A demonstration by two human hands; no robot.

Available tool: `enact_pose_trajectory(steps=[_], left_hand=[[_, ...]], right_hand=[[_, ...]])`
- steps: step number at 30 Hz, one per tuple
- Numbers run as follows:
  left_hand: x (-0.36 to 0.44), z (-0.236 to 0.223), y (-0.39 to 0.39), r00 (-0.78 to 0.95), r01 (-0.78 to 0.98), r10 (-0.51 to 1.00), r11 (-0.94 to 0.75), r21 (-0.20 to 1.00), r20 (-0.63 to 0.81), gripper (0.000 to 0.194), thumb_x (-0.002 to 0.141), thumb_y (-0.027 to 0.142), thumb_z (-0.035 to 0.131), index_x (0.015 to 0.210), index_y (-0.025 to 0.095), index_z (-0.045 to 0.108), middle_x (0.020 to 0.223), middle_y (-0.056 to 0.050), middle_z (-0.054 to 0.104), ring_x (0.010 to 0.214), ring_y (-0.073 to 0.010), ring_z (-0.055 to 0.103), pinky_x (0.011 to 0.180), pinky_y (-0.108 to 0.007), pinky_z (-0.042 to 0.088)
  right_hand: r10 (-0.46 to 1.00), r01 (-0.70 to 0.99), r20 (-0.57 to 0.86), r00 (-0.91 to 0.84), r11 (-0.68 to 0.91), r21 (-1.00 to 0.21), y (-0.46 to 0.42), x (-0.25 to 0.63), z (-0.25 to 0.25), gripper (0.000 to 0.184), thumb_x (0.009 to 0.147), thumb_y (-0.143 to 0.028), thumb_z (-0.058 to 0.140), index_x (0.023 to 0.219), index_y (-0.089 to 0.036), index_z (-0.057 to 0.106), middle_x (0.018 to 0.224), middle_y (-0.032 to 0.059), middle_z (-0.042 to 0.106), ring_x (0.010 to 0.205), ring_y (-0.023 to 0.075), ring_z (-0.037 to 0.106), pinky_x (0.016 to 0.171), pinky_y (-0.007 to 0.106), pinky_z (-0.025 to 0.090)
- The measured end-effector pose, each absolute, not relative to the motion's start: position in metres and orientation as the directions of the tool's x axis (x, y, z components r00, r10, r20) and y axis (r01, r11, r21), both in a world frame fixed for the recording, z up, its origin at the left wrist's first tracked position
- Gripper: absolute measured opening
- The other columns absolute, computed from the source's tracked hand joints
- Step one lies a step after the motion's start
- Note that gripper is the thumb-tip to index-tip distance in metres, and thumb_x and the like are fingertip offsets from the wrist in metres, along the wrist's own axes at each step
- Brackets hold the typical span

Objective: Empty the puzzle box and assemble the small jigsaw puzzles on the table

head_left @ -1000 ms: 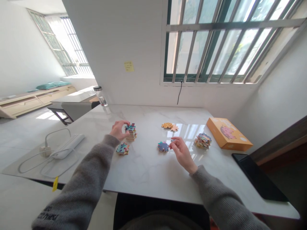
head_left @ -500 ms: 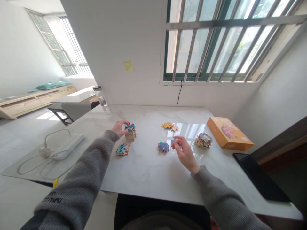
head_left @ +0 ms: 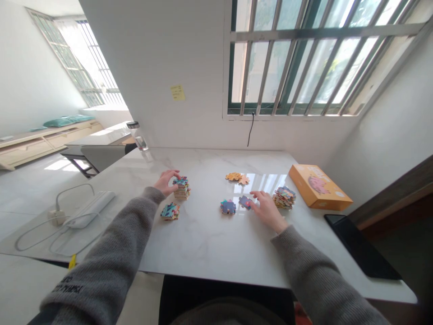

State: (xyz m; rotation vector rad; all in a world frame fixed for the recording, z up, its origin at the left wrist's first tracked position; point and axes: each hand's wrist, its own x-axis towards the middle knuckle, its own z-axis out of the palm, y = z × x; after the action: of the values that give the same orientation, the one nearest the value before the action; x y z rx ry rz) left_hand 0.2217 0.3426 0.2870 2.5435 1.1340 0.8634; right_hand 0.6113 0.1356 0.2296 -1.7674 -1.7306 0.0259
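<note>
At a marble table (head_left: 203, 243), the left hand (head_left: 165, 183) was curled, its fingers gripping the top of a tall stack of jigsaw pieces (head_left: 182, 192). The right hand (head_left: 267, 211) lay open and low, its fingertips (head_left: 254, 195) just beside a single blue jigsaw piece (head_left: 245, 202); whether they touched it could not be told. A small clump of pieces (head_left: 228, 207) sat left of that piece, and a low stack (head_left: 170, 211) lay just below the tall one. Farther out were joined orange pieces (head_left: 237, 178), a loose pile of pieces (head_left: 284, 197), an orange box (head_left: 318, 187), and a glass bottle (head_left: 139, 142) at the table's far corner.
</note>
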Motion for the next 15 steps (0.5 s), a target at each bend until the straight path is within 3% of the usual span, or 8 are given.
enact_pose_trajectory(steps=[5,9,15], left_hand=[[0.245,0.307,0.314,0.529,0.528,0.635,-0.766,0.367,0.563,0.018,0.078,0.024,0.051,0.093,0.02,0.061,0.123,-0.009,0.061,0.117,-0.0271,0.05,0.107,-0.048,0.039],[0.282,0.308,0.279,0.586,0.426,0.546,-0.836,0.346,0.598,0.014,0.08,0.021,0.051,0.09,0.021,0.061,0.116,-0.007,0.065,0.113,-0.0258,0.053,0.107,-0.047,0.039],[0.345,0.259,0.231,0.676,0.211,0.46,-0.869,0.447,0.576,0.017,0.079,0.014,0.054,0.091,0.022,0.063,0.106,-0.007,0.067,0.105,-0.0245,0.056,0.099,-0.043,0.045]], right_hand=[[0.942,0.97,0.319,0.106,-0.027,-0.24,0.14,0.603,0.222,0.04,0.092,-0.036,0.059,0.128,-0.022,0.057,0.117,0.0129,0.064,0.112,0.031,0.055,0.089,0.041,0.042],[0.953,0.98,0.294,0.066,-0.006,-0.199,0.14,0.598,0.228,0.036,0.093,-0.036,0.058,0.126,-0.022,0.058,0.117,0.0125,0.065,0.113,0.0303,0.056,0.087,0.04,0.041],[0.953,0.987,0.302,0.027,0.023,-0.161,0.134,0.594,0.235,0.038,0.092,-0.033,0.059,0.129,-0.022,0.057,0.119,0.0118,0.067,0.114,0.0298,0.057,0.089,0.04,0.04]])
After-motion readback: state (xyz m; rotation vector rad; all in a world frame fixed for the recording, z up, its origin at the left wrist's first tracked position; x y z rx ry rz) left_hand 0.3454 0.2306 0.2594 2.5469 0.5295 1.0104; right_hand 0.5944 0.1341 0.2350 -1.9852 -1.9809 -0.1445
